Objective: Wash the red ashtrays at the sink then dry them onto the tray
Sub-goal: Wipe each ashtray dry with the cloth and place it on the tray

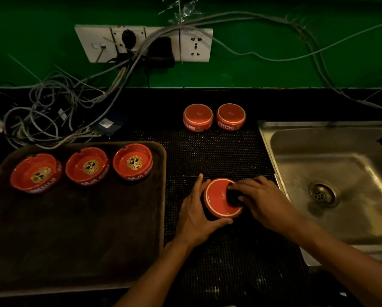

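A red ashtray [217, 199] lies upside down on the black mat [207, 151] in front of me. My left hand [195, 214] grips its left side, thumb curled round the near rim. My right hand [263, 200] presses a dark cloth or sponge [233, 197] onto its base. Two more ashtrays [198, 116] [231, 116] stand upside down at the back of the mat. Three ashtrays [36, 172] [87, 166] [133, 161] sit upright in a row along the far side of the brown tray [75, 240] at my left.
A steel sink [331, 185] with a round drain lies to the right. A tangle of grey cables [52, 111] spreads over the counter behind the tray, running up to wall sockets [143, 44] on the green wall.
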